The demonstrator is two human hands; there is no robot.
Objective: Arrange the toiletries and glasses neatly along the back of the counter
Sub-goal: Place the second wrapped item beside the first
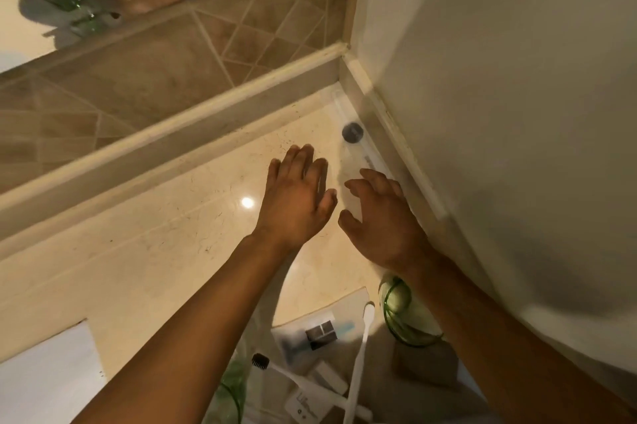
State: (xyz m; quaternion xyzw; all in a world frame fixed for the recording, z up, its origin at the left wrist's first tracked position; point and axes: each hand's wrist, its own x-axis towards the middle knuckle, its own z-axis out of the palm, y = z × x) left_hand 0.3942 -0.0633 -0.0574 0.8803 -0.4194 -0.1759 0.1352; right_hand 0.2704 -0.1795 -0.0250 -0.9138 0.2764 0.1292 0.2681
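Bottle along the side wall, toothbrushes nearer on counter.

One view only, from the person's head, looking steeply down and forward into the far right corner of the counter, tilted so the backsplash runs diagonally. It sits close: both forearms reach in from the near edge, and the left hand and right hand fill the middle. The mirror takes the far left, the wall the right
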